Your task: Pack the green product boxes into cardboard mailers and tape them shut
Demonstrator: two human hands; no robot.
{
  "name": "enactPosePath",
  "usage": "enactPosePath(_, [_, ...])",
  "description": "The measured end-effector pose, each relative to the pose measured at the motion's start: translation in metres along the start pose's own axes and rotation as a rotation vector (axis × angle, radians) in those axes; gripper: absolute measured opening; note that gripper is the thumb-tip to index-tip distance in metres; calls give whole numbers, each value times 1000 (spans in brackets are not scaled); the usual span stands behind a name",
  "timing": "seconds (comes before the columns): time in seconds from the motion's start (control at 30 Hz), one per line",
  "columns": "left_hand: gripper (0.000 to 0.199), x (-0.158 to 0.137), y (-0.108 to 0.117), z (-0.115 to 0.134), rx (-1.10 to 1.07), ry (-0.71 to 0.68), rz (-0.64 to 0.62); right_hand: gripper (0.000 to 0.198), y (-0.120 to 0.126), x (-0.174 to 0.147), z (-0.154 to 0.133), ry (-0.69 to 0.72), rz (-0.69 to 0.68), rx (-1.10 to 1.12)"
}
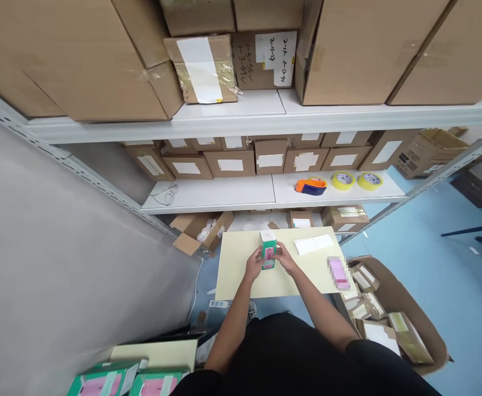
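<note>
In the head view, just below frame centre, the person's left hand [254, 264] and right hand [284, 257] grip a green-and-pink box [269, 243] from both sides over the pale table [236, 264]. Uneven fingertip pressure could tip it; squeezing hard might dent it.

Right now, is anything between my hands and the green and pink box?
Nothing visible: the left hand and right hand touch the green and pink box directly, one from each side. The flat white item lies apart on the table, to the right.
</note>
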State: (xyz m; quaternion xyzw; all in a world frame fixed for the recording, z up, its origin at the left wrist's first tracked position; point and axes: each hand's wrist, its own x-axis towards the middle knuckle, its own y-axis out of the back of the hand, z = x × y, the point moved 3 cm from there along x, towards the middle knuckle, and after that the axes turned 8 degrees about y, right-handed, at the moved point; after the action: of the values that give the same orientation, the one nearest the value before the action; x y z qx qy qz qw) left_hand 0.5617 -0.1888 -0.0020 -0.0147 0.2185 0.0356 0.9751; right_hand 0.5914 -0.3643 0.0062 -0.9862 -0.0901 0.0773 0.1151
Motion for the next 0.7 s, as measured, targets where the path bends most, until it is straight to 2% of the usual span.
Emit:
enactPosePath(0.1, [67, 15, 12, -10, 9, -5, -44, 64, -10, 10, 13, -46, 13, -20])
enactPosePath(0.2, [72, 25, 19, -28, 2, 29, -109, 67, -11, 17, 29, -92, 32, -102])
enactPosePath(0.33, [73, 24, 13, -56, -12, 91, -244, 67, -1, 14, 53, -159, 113, -271])
enactPosePath(0.47, [59, 17, 8, -69, 93, 110, -280, 67, 8, -1, 64, -81, 260, -404])
enactPosePath(0.53, [51, 18, 12, -64, 220, 99, -210, 70, 12, -9, 66, -39, 354, -446])
enactPosePath(0.6, [53, 21, 17, -49, 355, 60, -90, 72, 14, -16, 68, -50, 429, -468])
enactPosePath(0.67, [66, 27, 17, -27, 440, -40, -37, 72, 15, -19, 71, -64, 432, -465])
enactPosePath(0.7, [74, 29, 14, -14, 469, -124, -81, 73, 15, -19, 72, -58, 401, -449])
